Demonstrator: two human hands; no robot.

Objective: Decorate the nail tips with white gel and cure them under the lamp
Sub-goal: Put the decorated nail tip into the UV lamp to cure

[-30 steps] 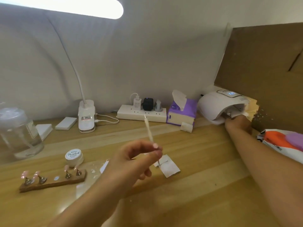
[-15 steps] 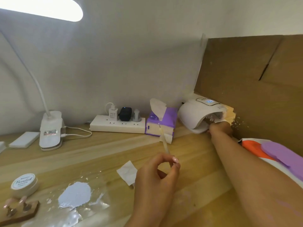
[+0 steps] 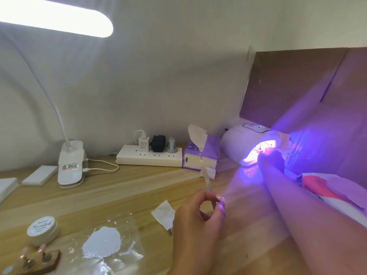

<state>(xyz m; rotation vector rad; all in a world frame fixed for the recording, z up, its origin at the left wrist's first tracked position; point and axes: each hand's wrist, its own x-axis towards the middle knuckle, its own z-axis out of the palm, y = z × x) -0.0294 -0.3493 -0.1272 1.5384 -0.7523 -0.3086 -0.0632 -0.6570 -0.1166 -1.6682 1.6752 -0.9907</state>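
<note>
We see a plain off-white wall (image 3: 158,76) across the back. A lit, bar-shaped lamp head (image 3: 55,18) sits upper left, blown out. Its white gooseneck (image 3: 59,116) drops to a white clamp base (image 3: 70,165) standing on the light wood desk (image 3: 123,195), centre left. A white cable (image 3: 103,168) loops from the base towards a white power strip (image 3: 149,158) at the wall, mid-frame. It carries a white charger (image 3: 143,144), a black adapter (image 3: 158,143) and a grey plug (image 3: 171,148). A brown cardboard panel (image 3: 297,86) stands upright at right. A violet wash covers the panel and the desk's right part. Two flat white blocks (image 3: 39,175) lie at the left edge, possibly pads; too blurred to tell.
</note>
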